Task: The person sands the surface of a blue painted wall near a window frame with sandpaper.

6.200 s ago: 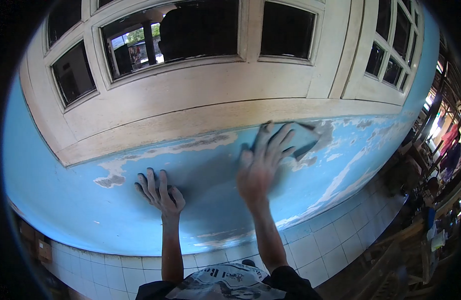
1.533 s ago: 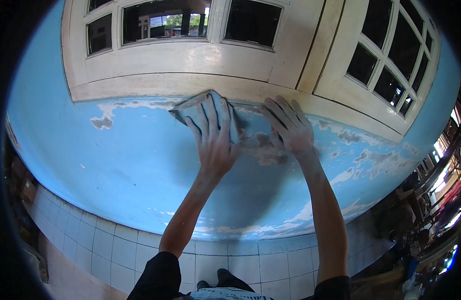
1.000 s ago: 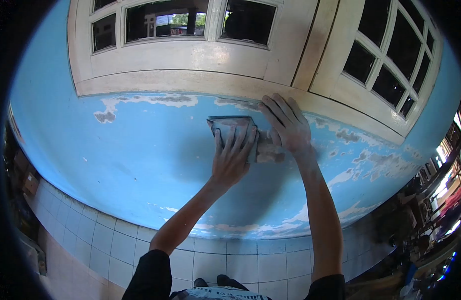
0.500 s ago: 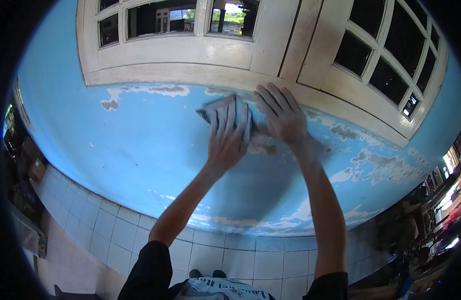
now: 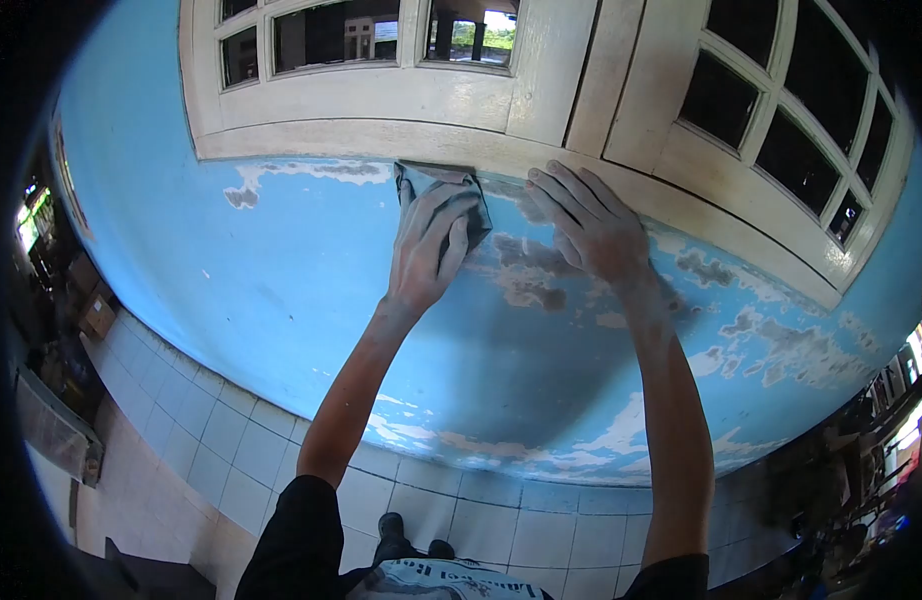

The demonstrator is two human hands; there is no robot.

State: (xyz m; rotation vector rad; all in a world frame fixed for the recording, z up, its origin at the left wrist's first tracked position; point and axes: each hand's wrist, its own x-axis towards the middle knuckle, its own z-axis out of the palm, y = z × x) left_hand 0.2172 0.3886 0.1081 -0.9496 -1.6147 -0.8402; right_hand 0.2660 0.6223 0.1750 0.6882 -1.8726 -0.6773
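Note:
A dark grey sheet of sandpaper (image 5: pixel 436 175) lies against the blue wall (image 5: pixel 311 270), just under the window frame. My left hand (image 5: pixel 426 240) grips it with bent fingers and presses it to the wall. The sheet's corners stick out above and to the right of my fingers. My right hand (image 5: pixel 601 225) rests with its fingers stretched out, fingertips at the lower edge of the white window frame (image 5: pixel 441 135) and palm by the wall. Grey and white worn patches (image 5: pixel 536 275) show between and below my hands. Both hands look dusty.
White window panels with dark panes (image 5: pixel 721 100) stand above. More peeled paint (image 5: pixel 781 335) spreads to the right and along the wall's foot. Light floor tiles (image 5: pixel 481 525) run below, with my shoe (image 5: pixel 391 524) on them. Cluttered objects stand at the far right and left.
My left hand has moved up and left with the sandpaper, its fingers now more bent. My right hand stays against the wall and frame. The whole view has shifted slightly.

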